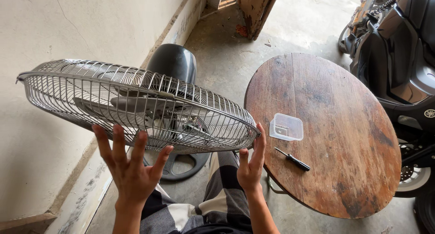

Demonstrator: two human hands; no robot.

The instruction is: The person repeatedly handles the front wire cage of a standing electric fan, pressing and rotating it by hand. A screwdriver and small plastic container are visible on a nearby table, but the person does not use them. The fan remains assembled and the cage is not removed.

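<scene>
Fan grille [136,102] looks light, springy; my left hand [131,170] and right hand [251,164] press open-palmed on its rim, not clenched.

Shiny metal wire fan guard [136,105] — worn, stained wooden table [331,125] — clear plastic box [286,127].

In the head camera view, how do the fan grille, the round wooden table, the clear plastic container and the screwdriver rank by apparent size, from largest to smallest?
1. Fan grille and round wooden table: they look alike in size, and the grille is nearer the camera, so no ranking.
2. Screwdriver and clear plastic container: close; the screwdriver is longer, the container covers more area.
</scene>
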